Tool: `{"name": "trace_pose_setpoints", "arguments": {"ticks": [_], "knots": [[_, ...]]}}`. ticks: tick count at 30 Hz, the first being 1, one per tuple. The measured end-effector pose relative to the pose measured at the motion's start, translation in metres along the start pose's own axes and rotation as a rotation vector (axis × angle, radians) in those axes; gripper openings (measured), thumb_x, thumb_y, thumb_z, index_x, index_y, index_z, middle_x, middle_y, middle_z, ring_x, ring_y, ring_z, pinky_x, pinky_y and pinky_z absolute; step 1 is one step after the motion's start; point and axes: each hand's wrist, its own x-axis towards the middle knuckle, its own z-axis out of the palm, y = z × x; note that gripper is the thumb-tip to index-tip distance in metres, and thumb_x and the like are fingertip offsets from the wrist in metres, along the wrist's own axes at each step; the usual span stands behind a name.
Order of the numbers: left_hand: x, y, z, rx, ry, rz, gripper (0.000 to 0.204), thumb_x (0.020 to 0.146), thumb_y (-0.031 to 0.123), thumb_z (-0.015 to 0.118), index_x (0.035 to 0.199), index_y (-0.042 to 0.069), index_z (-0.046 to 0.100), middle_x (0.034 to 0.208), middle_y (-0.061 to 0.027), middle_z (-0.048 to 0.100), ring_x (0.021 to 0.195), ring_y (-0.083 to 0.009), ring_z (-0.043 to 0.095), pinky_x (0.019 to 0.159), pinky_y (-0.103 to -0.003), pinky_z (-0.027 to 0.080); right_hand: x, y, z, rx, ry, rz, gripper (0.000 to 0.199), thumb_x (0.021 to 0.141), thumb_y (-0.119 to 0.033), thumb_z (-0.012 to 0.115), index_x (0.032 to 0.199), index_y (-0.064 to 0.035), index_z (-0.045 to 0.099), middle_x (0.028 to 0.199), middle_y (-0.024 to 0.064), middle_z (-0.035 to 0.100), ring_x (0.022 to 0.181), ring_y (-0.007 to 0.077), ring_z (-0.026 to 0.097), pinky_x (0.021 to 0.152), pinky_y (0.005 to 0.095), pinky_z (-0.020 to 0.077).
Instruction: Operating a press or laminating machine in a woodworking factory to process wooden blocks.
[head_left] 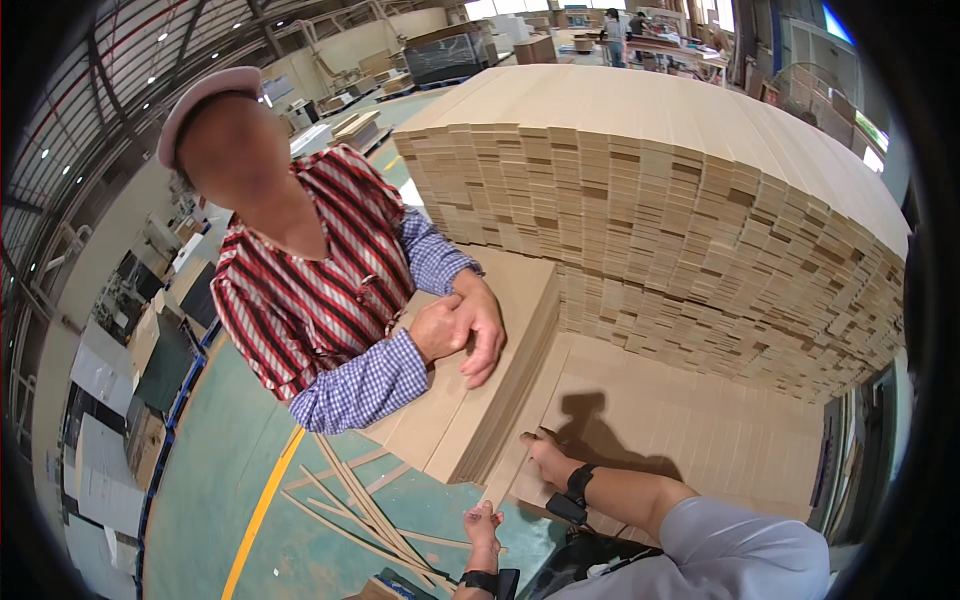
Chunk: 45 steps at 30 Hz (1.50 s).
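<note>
My right hand (546,456), with a black band on its wrist, grips the near edge of a flat tan fibreboard panel (640,420) lying on a low layer of panels. My left hand (483,522) is lower and to the left, fingers apart, just below that panel's near corner and holding nothing. Across from me a co-worker in a red striped apron and checked sleeves rests both hands (462,328) on a short stack of panels (480,400) beside mine.
A tall stepped pile of cut panels (680,210) rises behind the low layer. Thin wooden strips (365,505) lie on the green floor (230,470) beside a yellow line. Machines and pallets stand to the left and far back.
</note>
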Motion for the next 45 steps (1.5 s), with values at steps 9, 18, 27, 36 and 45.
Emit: {"name": "trace_pose_setpoints", "arguments": {"ticks": [9,18,27,36,45], "knots": [[0.007,-0.019,0.017,-0.022,-0.072,0.018,0.021,0.082,0.013,0.052,0.1,0.001,0.051,0.088,-0.007,0.056,0.082,-0.0172,0.054,0.072,-0.028,0.044,0.02,-0.002,0.001,0.024,0.126,0.035,0.025,0.079,-0.026,0.055,0.101,-0.0163,0.048,0.086,-0.0024,0.047,0.075,0.0109,0.043,0.055,0.0272,0.0368],[-0.023,0.032,0.054,-0.018,-0.055,-0.256,0.03,0.086,0.02,0.045,0.112,0.006,0.042,0.113,-0.0081,0.053,0.109,-0.0179,0.045,0.09,-0.041,0.028,0.041,-0.015,-0.02,0.026,-0.012,-0.009,0.046,0.08,-0.03,0.052,0.12,-0.0113,0.039,0.121,0.0049,0.038,0.112,0.0218,0.036,0.076,0.0405,0.0417],[0.004,0.009,0.039,-0.126,-0.033,-0.221,0.019,0.077,0.016,0.056,0.091,0.012,0.044,0.097,-0.0021,0.051,0.095,-0.0207,0.047,0.078,-0.042,0.036,0.038,-0.003,-0.066,0.215,-0.387,-0.081,0.03,0.085,-0.031,0.046,0.104,-0.0065,0.047,0.102,0.0097,0.05,0.097,0.0265,0.048,0.078,0.0436,0.0433],[0.007,-0.001,0.031,-0.143,-0.094,-0.223,0.021,0.078,0.017,0.054,0.096,0.013,0.044,0.097,-0.0014,0.046,0.091,-0.0204,0.046,0.075,-0.041,0.037,-0.005,-0.015,-0.173,0.812,-0.742,0.069,0.023,0.083,-0.034,0.048,0.08,-0.0108,0.051,0.08,0.0057,0.056,0.084,0.0232,0.053,0.077,0.0402,0.0442],[-0.024,0.005,0.043,-0.096,-0.079,-0.219,0.024,0.08,0.021,0.052,0.101,0.009,0.047,0.095,-0.0057,0.048,0.084,-0.02,0.048,0.064,-0.033,0.043,-0.131,-0.054,-0.27,0.703,0.067,-0.161,0.022,0.08,-0.037,0.052,0.081,-0.0152,0.051,0.086,0.0025,0.058,0.08,0.0182,0.054,0.078,0.0375,0.0411]]}}
